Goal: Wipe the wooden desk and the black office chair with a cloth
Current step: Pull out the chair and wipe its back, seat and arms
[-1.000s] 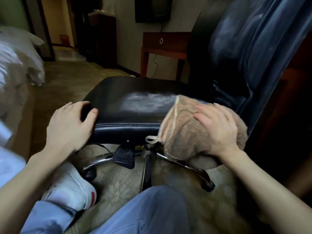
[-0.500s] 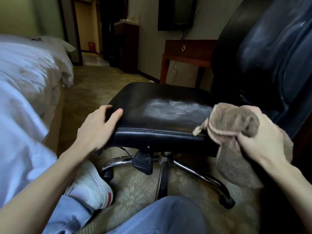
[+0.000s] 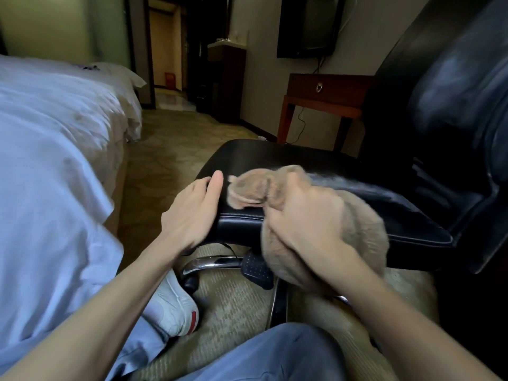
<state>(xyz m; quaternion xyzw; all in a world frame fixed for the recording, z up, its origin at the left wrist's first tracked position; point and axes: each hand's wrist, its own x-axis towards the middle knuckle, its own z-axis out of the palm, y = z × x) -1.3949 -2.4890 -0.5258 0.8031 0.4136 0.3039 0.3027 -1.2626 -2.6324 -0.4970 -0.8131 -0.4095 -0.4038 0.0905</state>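
Cloth (image 3: 362,237): brownish, fluffy, towel-like. Lies bunched on the front edge of the seat (image 3: 288,156) of the black office chair (image 3: 450,111); drapes over that edge and hangs toward the chrome base (image 3: 214,262). Outline blurred.

Right hand (image 3: 305,215): grip clamped on the cloth, fingers curled into the bunched end, knuckles up. Presses it to the seat near the front edge.

Left hand (image 3: 192,213): grip closed on the front left corner of the seat, thumb laid along the top, fingers turned over the side edge; fingertips hidden. Judged to brace the chair against rolling.

Handling, as judged: light, limp, no stiffness; folds and trails wherever unsupported. Not fragile, not slippery in the palm; likely to drag rather than glide on the leather-like seat. Best taken as a wad in the palm, loose tail gathered in, to hold it off the carpet (image 3: 170,149) and clear of the base.

Seat: pale dull streak behind the cloth, toward the backrest; dust, moisture or glare, cannot tell.

Wooden surface (image 3: 327,88) with a drawer at the far wall, well apart from the chair; possibly the desk of the task, unconfirmed. Bed (image 3: 55,133) along the left.
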